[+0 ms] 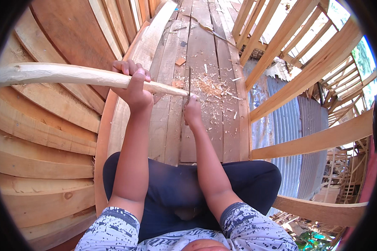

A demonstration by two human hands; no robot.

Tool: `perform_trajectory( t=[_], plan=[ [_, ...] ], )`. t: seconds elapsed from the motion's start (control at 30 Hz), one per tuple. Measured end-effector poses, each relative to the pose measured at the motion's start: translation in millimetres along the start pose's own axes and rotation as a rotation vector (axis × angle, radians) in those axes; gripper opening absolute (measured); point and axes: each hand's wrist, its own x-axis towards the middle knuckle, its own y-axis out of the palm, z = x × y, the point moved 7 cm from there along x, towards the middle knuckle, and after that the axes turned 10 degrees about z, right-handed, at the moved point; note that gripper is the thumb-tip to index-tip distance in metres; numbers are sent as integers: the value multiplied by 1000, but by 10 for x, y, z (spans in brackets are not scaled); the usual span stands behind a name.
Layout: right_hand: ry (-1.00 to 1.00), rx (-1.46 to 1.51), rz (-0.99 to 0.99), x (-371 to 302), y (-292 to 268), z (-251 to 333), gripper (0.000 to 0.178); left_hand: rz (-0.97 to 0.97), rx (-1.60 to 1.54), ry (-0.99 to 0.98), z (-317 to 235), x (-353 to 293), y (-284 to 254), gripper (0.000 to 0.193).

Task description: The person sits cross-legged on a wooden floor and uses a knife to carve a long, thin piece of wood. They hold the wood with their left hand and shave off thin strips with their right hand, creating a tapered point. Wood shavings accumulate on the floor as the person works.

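A long, peeled, pale wooden stick (75, 76) runs from the far left to the middle, slightly bowed. My left hand (134, 83) is wrapped round it near its thinner right end, thumb on top. At that tip, my right hand (192, 111) is closed round the handle of a knife (189, 79). The narrow dark blade points away from me and stands against or right beside the stick's end; I cannot tell if it touches. My fingers hide the handle.
Wood shavings (211, 85) lie scattered on the plank floor (201, 142) beyond my hands. A wooden plank wall (42, 146) rises at the left. Slatted railing (305, 83) stands at the right, with corrugated metal sheets (287, 125) below it. A thin curved strip (207, 29) lies farther off.
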Motion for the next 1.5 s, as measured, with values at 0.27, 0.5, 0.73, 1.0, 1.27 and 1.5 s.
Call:
perform_trajectory(
  t=[0.27, 0.5, 0.73, 1.0, 1.27, 1.5],
  plan=[
    [-53, -286, -152, -425, 57, 646, 68, 141, -53, -20, -6, 12, -8, 30],
    [-83, -298, -41, -411, 87, 479, 60, 156, -46, -14, -9, 41, -88, 31],
    [-185, -104, -14, -208, 40, 125, 44, 177, -138, -40, 68, 18, 36, 31],
    [87, -631, 307, -272, -244, 556, 42, 208, -177, -16, -2, 19, -40, 31],
    [-300, -444, 161, -491, -516, 473, 34, 235, -92, -24, 28, -29, 2, 42],
    [-187, -392, 313, -659, -88, 1095, 42, 256, -85, -154, 94, -84, -166, 31]
  ],
)
